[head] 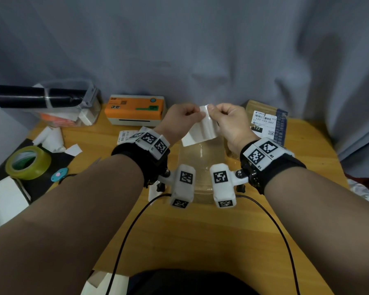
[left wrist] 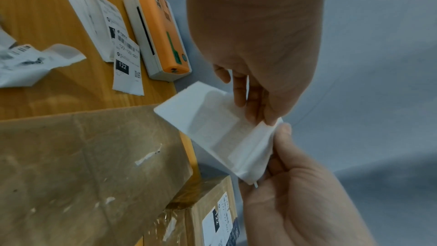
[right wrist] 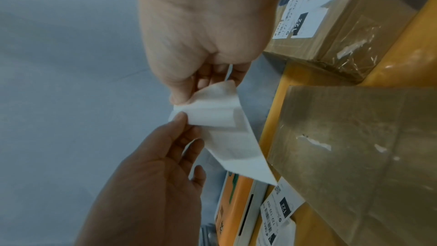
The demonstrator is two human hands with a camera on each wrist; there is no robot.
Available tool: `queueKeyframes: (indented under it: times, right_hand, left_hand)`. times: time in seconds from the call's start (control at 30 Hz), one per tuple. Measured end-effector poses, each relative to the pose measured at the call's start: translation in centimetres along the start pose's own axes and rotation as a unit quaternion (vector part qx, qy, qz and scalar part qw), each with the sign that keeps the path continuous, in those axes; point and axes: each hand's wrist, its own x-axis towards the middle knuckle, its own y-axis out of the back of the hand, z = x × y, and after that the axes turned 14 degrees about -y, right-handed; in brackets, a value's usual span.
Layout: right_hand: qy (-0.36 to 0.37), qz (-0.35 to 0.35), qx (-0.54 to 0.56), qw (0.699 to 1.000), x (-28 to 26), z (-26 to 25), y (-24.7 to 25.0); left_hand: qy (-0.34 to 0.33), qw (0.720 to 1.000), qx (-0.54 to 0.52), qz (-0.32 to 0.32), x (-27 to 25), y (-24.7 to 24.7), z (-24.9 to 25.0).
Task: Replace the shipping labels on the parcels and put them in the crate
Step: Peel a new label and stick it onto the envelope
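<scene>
white label [head: 202, 128] pinched at its far edge by left hand [head: 180, 120] and right hand [head: 230, 122]; backing being peeled. next: press it onto the near parcel [head: 201, 167].

Two hands are in view, the left hand [head: 180, 120] and the right hand [head: 232, 122], with one white label sheet [head: 202, 129] between them. Two cardboard parcels stand on the table: one near parcel [head: 201, 167] at the middle and one labelled parcel [head: 264, 122] far right. There is one orange label printer [head: 135, 112] far left of centre, one roll of tape [head: 28, 162] at the left, and one round blue disc [head: 59, 174] beside that roll.
</scene>
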Motion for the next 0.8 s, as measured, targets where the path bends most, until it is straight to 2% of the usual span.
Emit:
queueKeyframes:
  times: [0.2, 0.7, 0.8]
  right_hand:
    - [-0.026, 0.023, 0.015, 0.999, -0.4, 0.5, -0.3]
    - [-0.039, 0.086, 0.046, 0.994, 0.3, 1.0, -0.1]
    - [-0.042, 0.071, 0.051, 0.995, 0.1, 1.1, -0.4]
  left_hand:
    - [0.016, 1.0, -0.012, -0.009, -1.0, 0.5, -0.8]
    - [0.04, 0.999, -0.006, 0.016, -1.7, 1.6, -3.0]
    - [0.042, 0.998, -0.012, 0.049, -1.6, 1.4, -3.3]
